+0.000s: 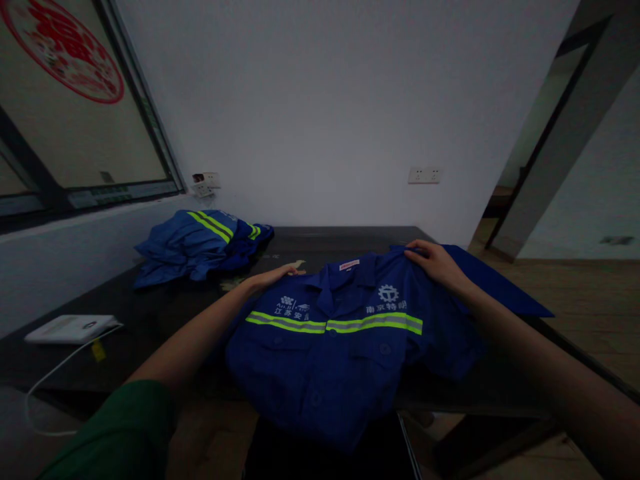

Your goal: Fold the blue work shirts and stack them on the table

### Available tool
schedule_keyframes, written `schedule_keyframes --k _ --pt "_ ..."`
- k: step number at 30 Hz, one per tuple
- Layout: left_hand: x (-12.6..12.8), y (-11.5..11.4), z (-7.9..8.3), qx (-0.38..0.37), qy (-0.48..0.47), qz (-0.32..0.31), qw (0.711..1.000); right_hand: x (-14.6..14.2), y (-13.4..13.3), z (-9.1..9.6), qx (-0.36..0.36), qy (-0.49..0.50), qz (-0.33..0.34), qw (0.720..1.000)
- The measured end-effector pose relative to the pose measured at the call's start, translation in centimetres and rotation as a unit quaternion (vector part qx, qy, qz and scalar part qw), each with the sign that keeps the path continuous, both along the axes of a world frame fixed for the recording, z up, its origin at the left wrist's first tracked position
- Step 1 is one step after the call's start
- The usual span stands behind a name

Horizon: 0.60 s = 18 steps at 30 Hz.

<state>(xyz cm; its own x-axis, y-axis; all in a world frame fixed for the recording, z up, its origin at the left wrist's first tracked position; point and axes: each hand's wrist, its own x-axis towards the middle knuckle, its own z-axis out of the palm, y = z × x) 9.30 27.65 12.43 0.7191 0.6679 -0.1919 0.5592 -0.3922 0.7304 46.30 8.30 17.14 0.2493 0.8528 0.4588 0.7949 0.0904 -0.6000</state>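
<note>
A blue work jacket (pixel 330 360) with a yellow-and-grey reflective chest stripe lies front-up on the dark table (pixel 165 320), its hem hanging over the near edge. My left hand (pixel 277 273) rests on the jacket's left shoulder, fingers closed round the cloth edge. At the right shoulder, my right hand (pixel 434 260) pinches the fabric where the sleeve spreads out to the right. Both forearms reach forward over the table.
A pile of similar blue garments (pixel 200 243) with reflective stripes lies at the table's back left. A white flat device (pixel 70 328) with a cable sits at the left edge. Wall sockets (pixel 424 175) are behind; a doorway (pixel 540 167) opens on the right.
</note>
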Motion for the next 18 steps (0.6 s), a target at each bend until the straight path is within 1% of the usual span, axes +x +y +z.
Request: schedule_keyframes --k 2,3,4,6,8,9,11,13,14,16,18 --pt "0.1 0.4 0.7 0.033 0.012 0.007 0.999 -0.8 -0.6 2.2 0.006 -0.001 0.032 0.999" --pt "0.1 0.7 1.1 0.033 0.005 0.003 0.999 -1.1 -0.9 3.2 0.005 -0.003 0.046 0.999" --pt "-0.1 1.2 1.8 0.054 0.002 -0.003 0.999 -1.3 -1.3 4.3 0.003 -0.005 0.057 0.998" --pt "-0.7 2.0 3.6 0.106 -0.011 -0.01 0.994 -1.4 -1.9 6.3 0.008 -0.012 0.062 0.998" --pt "-1.6 2.5 6.3 0.159 -0.045 -0.002 0.986 -1.1 -2.4 8.3 0.031 -0.027 0.046 0.998" --pt "-2.2 2.6 8.0 0.185 -0.067 0.009 0.98 -1.0 -2.6 9.5 0.046 -0.039 0.034 0.998" --pt "-3.3 2.3 11.9 0.248 -0.111 0.039 0.962 -1.0 -3.0 12.0 0.077 -0.07 0.007 0.995" --pt "-4.2 1.6 16.3 0.334 -0.147 0.067 0.929 -1.4 -3.3 15.0 0.111 -0.098 -0.024 0.989" --pt "-4.6 1.1 18.6 0.387 -0.163 0.081 0.904 -1.6 -3.5 16.6 0.13 -0.108 -0.042 0.985" --pt "-5.1 -0.3 22.9 0.491 -0.185 0.113 0.843 -2.3 -3.9 20.0 0.177 -0.129 -0.083 0.972" --pt "-5.2 -2.2 26.9 0.573 -0.186 0.146 0.785 -3.1 -4.5 23.6 0.222 -0.164 -0.126 0.953"
